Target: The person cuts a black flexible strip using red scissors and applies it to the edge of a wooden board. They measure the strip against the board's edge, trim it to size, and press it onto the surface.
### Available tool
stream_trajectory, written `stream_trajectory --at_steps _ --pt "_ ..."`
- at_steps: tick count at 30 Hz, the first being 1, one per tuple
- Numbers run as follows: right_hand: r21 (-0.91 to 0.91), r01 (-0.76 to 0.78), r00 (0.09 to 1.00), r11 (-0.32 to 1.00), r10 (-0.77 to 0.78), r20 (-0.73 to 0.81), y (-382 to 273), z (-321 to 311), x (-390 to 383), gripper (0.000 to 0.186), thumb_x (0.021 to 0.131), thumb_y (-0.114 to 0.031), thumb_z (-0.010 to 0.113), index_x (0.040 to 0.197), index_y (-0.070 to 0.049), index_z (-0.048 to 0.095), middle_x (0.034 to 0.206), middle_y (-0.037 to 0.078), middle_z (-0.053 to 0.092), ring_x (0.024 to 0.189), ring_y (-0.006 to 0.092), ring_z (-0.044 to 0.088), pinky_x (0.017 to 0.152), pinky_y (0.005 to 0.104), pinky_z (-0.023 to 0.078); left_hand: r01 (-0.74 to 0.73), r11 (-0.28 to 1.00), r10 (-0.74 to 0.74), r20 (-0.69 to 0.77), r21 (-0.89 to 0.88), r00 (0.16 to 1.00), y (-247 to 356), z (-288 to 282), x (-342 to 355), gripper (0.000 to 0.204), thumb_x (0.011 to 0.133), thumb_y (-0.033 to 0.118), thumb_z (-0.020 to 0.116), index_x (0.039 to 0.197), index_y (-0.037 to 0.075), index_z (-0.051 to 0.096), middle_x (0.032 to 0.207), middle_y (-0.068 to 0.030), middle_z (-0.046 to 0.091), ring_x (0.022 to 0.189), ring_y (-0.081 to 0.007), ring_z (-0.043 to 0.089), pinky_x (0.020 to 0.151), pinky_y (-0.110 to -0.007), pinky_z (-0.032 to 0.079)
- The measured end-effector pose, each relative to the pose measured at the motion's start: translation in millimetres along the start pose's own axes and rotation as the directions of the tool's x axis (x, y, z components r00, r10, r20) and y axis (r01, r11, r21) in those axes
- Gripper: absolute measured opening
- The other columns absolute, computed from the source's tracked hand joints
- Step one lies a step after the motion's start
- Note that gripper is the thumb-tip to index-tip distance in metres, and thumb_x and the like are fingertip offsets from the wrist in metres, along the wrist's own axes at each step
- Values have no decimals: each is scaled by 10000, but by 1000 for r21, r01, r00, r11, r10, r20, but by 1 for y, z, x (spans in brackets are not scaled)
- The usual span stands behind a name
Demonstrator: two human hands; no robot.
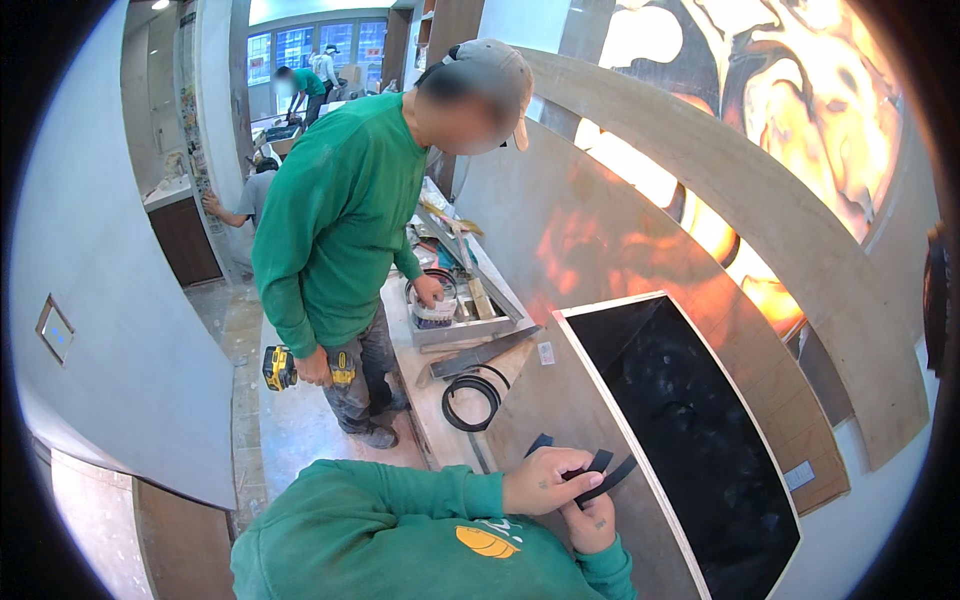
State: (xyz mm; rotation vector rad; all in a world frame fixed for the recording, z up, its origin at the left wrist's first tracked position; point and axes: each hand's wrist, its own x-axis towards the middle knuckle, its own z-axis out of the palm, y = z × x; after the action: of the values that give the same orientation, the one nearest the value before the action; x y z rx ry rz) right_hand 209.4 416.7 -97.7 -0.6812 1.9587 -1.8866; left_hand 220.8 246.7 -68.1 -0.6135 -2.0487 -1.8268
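My left hand is closed around a dark flexible strip, thumb laid along it. Just below it, my right hand also grips the strip, its fingers partly hidden. The strip is folded or in more than one piece; I cannot tell which. One end sticks out past my left hand's knuckles, others curve up to the right. Both hands are close together over a wooden worktop. To their right lies a box-like panel with a black face and a pale wooden edge.
A coil of black strip and a handsaw lie ahead. Beyond is a tool tray. A co-worker in green stands at the left, holding a yellow-black power drill, one hand in the tray. Curved wooden boards and reflective sheeting rise at the right.
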Motion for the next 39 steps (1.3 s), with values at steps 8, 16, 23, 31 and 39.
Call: stream_trajectory --at_steps 8,16,23,31,39 --pt "422 94 978 902 -6 -207 -8 0 -8 457 1030 -316 534 1307 48 546 1186 134 648 1139 254 601 985 400 480 164 901 -154 58 -401 986 -6 -8 13 234 1058 239 472 1158 39 539 815 -56 642 749 -94 604 685 -248 500" --pt "223 369 923 902 -327 -203 -148 -68 -57 439 1078 -375 321 995 1 531 536 113 519 507 296 579 519 422 510 254 957 -225 186 -144 956 34 -60 52 268 1030 275 502 1171 49 530 683 3 547 563 -64 538 522 -234 440" --pt "35 653 751 757 -640 -162 -267 -122 -75 218 1026 -224 516 897 -64 443 579 19 412 395 100 399 339 236 351 -215 974 188 277 70 942 73 -70 72 360 922 103 507 1268 4 494 812 -97 617 699 -224 638 644 -351 501" --pt "-277 23 974 961 -84 -210 -204 -65 30 388 906 -231 708 1187 20 618 807 31 599 537 65 474 462 219 370 -265 961 222 357 74 907 81 -41 85 297 874 49 581 1148 -48 519 756 -199 630 724 -393 642 648 -456 499" --pt "-248 130 968 960 -177 -179 -167 -60 63 242 862 -236 751 797 -43 619 619 -20 525 520 70 471 475 217 339 -193 960 143 236 205 961 54 -23 97 200 916 141 619 855 14 477 624 -153 549 607 -363 597 552 -437 443"
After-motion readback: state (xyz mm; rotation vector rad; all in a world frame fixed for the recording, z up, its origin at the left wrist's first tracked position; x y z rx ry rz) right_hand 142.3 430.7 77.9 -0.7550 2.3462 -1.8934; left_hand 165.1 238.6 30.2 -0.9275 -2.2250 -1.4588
